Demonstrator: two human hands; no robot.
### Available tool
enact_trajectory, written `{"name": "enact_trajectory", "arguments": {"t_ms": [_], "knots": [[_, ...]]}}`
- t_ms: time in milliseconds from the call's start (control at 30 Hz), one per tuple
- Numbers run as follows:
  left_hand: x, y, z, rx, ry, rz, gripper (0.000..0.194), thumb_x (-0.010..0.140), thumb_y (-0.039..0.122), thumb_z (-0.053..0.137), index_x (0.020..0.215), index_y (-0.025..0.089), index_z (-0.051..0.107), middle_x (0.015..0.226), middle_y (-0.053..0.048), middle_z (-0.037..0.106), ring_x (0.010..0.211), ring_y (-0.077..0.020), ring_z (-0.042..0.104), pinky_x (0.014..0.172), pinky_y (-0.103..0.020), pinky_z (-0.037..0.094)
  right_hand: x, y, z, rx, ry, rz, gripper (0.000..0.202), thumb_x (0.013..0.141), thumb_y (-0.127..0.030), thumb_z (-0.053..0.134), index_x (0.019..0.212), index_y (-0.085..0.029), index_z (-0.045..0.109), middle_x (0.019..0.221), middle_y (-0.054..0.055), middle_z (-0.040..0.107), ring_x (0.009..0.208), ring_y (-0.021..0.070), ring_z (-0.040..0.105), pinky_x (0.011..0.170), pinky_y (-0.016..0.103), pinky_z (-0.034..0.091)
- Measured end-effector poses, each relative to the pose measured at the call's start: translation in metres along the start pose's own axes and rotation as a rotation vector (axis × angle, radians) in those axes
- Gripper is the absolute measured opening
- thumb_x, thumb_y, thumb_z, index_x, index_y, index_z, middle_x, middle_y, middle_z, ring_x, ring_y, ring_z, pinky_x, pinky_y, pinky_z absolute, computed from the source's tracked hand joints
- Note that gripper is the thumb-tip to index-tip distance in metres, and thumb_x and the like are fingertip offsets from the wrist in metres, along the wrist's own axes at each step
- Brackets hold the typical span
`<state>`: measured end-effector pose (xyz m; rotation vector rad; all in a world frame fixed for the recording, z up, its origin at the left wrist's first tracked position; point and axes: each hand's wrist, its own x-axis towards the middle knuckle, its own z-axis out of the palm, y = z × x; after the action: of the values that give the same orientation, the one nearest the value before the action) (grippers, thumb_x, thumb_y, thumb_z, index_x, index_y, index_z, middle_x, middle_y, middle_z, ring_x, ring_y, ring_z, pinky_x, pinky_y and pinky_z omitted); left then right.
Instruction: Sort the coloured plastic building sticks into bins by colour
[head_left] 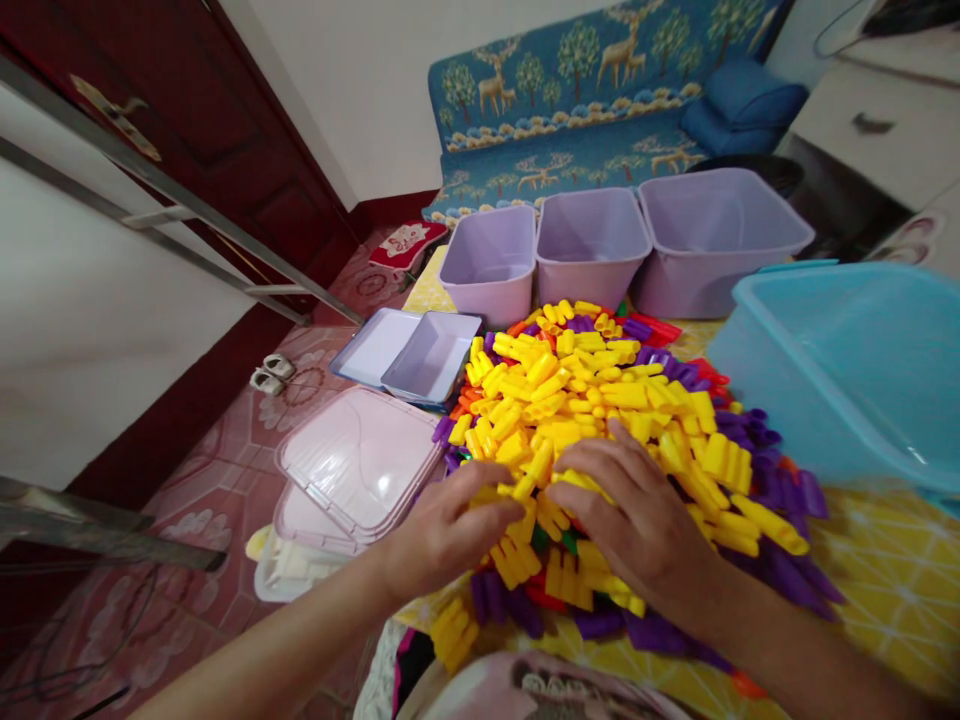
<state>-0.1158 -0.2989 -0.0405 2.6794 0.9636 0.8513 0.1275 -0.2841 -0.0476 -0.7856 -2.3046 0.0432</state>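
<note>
"So, what is being risked at the nearest edge?"

"One ribbed yellow piece (454,635) is lying there, apart from the main heap of yellow plastic building pieces (577,390); it could be knocked to the floor (217,470) by a careless sleeve or a drag of the heap."

"And how are the hands being held?"

"Low, with fingers curled. The left hand (442,525) is being set against yellow pieces, and the right hand (649,525) is being cupped over others just beside it. Whether anything is being gripped cannot be told."

"Where is the heap being supported?"

"On the yellow patterned tablecloth (885,570), with purple pieces (787,495) being left visible around its fringe. Because loose tubes are being piled on loose tubes, a slide could be set off by one hard scoop, and colours could be mixed."

"Farther off?"

"Pink lids (360,460) are lying stacked at the left, where they could be jogged by an elbow. A turquoise bin (795,400) is standing at the right. Beyond, three lilac bins (589,280) are standing in a row, backed by a deer-patterned sofa (555,90)."
</note>
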Motion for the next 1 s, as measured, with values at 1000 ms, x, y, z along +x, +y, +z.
{"name": "enact_trajectory", "arguments": {"t_ms": [1000], "knots": [[-0.001,0.014,-0.018,-0.165,-0.186,-0.309,0.059,0.087,0.022,0.06,0.141,0.032,0.038,0.132,-0.01,0.049,0.119,-0.0233,0.054,0.096,-0.035,0.052,-0.152,-0.002,-0.048,-0.212,0.152,0.861,0.062,0.078,-0.046,0.056,0.137,-0.055,0.04,0.146,0.0,0.045,0.128,0.0363,0.047,0.105,0.052,0.043]]}}
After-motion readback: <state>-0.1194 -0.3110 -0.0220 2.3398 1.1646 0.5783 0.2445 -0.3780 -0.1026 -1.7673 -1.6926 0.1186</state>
